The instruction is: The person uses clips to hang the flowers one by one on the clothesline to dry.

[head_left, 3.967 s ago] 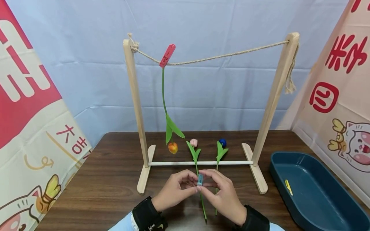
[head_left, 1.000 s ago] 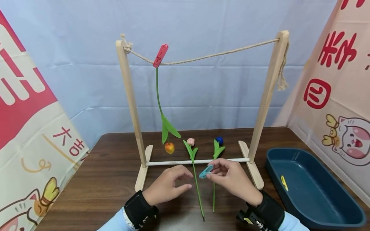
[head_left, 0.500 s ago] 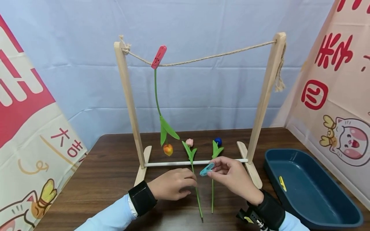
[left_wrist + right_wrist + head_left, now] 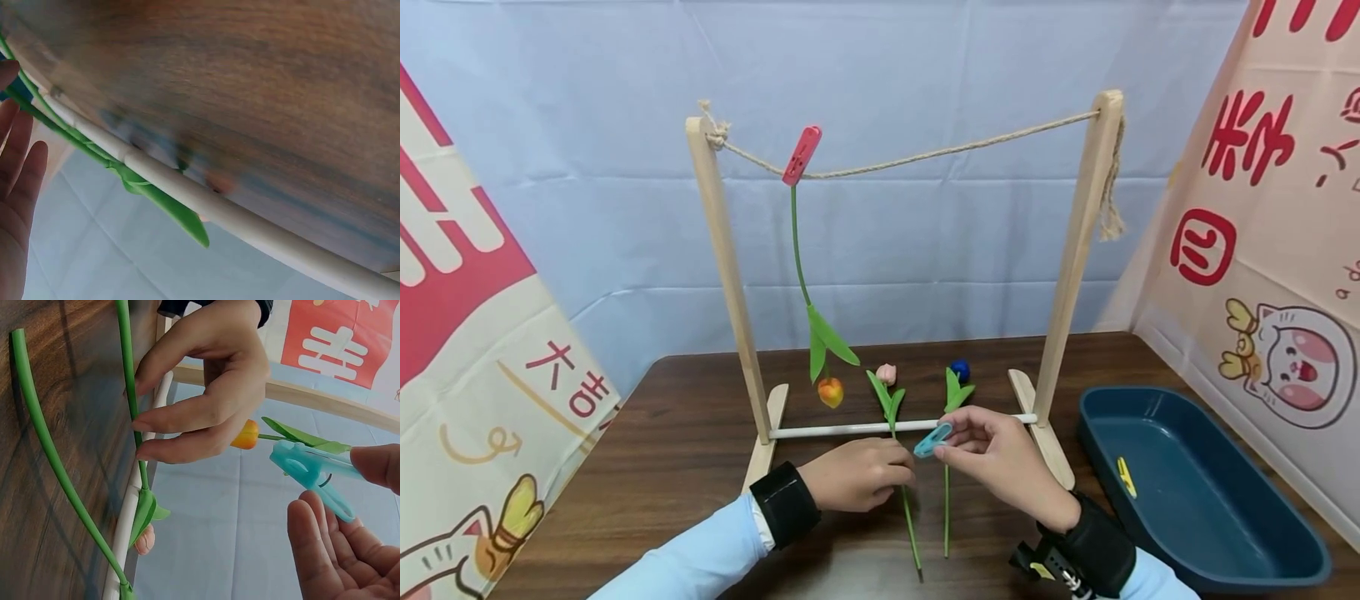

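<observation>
My right hand [image 4: 951, 446] pinches a light blue clip [image 4: 932, 439] between thumb and forefinger, just above the table; the right wrist view shows the clip [image 4: 310, 467] close up. My left hand [image 4: 901, 477] curls its fingertips [image 4: 142, 422] round the green stem [image 4: 127, 362] of the pink tulip [image 4: 886, 373], which lies on the table. A blue tulip [image 4: 958, 369] lies beside it to the right. An orange tulip [image 4: 831, 392] hangs head down from a red clip [image 4: 801, 154] on the rope [image 4: 940, 152] of the wooden rack [image 4: 722, 267].
The rack's white bottom rod [image 4: 835, 430] crosses over both lying stems. A dark blue tray [image 4: 1217, 542] with a yellow clip [image 4: 1123, 477] in it stands at the right. Printed banners flank the brown table [image 4: 670, 467], with a blue cloth behind.
Four seconds ago both hands held the blue clip. The right hand now holds it alone, and the left hand has slid right onto the pink tulip's stem.
</observation>
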Demonstrator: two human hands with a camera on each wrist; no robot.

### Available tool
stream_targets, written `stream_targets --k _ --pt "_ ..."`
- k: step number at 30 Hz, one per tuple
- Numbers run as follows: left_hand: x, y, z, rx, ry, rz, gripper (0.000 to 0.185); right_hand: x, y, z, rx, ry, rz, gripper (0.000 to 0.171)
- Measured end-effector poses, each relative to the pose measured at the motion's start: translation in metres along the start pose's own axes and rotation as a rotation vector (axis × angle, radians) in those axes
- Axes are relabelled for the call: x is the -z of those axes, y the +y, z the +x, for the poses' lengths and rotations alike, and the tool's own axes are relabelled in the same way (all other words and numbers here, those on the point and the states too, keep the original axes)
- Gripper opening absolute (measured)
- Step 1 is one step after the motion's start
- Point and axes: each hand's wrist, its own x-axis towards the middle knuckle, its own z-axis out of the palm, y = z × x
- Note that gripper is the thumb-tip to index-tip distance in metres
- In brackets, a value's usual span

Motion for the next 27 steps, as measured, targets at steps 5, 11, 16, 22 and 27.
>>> stream_targets --k 5,11,16,22,27 --pt "-0.003 -0.003 0.002 -0.003 0.006 -0.009 0.026 0.0 0.0 0.0 0.001 -0.004 0.009 0.028" --pt "-0.009 -0.005 0.001 -0.001 0.014 -0.039 0.026 -0.001 0.001 0.001 0.003 -0.011 0.023 0.027" --pt "-0.011 -0.005 0.0 -0.004 0.014 -0.011 0.024 -0.001 0.002 0.001 -0.013 -0.014 0.02 0.026" --pt "-0.012 -0.007 0.002 -0.011 0.01 0.014 0.023 -0.002 0.004 0.002 -0.015 -0.013 0.014 0.024" --pt "-0.013 -0.008 0.002 -0.033 0.021 0.031 0.023 -0.001 0.004 0.002 -0.005 -0.007 0.017 0.024"
